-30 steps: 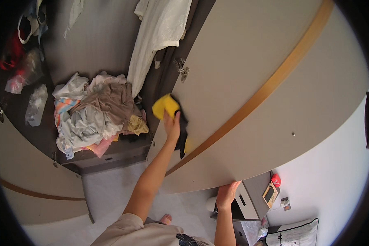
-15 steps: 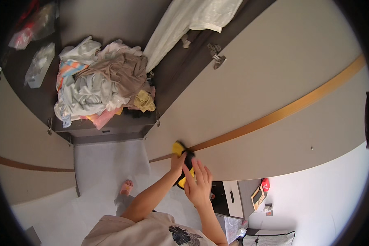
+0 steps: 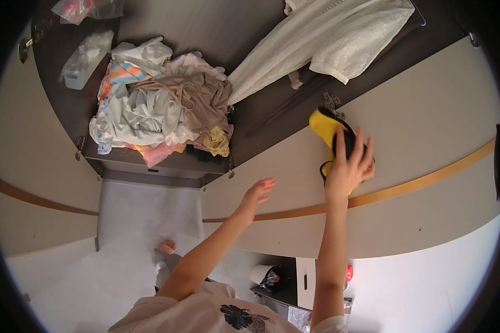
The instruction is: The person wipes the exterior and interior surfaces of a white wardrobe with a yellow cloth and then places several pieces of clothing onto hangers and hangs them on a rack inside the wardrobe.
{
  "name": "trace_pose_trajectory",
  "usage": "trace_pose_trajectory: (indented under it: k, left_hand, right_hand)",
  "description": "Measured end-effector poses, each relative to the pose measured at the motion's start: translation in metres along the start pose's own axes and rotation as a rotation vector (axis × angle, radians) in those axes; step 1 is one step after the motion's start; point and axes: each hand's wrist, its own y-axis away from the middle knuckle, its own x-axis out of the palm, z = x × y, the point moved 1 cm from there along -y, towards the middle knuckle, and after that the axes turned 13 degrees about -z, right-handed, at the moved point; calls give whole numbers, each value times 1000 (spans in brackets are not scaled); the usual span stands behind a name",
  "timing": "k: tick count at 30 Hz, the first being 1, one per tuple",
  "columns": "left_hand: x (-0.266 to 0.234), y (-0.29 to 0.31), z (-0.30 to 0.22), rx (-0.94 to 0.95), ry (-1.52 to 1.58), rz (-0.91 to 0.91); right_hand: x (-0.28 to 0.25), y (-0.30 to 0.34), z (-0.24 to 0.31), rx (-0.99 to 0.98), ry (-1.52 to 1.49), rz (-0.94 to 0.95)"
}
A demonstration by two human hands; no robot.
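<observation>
The yellow-and-black fabric cloth has moved from our left hand, now empty and loosely open, to our right hand, whose half-curled fingers hold it against the pale wardrobe door.

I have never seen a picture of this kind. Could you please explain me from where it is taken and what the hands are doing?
There is no machine arm here, only two bare human hands. The camera is worn on the head and looks down; its fisheye lens bends straight edges. The right hand holds a yellow and black cloth at the pale door. The left hand is empty, its fingers extended. Inside the dark wardrobe lies a heap of clothes, with a white garment hanging beside it.
</observation>
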Motion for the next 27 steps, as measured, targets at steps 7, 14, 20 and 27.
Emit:
trace_pose_trajectory:
  k: [7,14,20,27]
  left_hand:
    - [-64,16,110,-371,-212,-256]
    - [-144,31,186,-472,-157,-500]
    - [-188,55,251,-511,15,-764]
    - [-178,43,348,-651,124,-1045]
  right_hand:
    - [63,65,76,-322,-244,569]
    - [82,284,191,-756,-409,892]
    - [-6,481,208,-1151,-779,1102]
    - [87,454,283,-1102,-749,893]
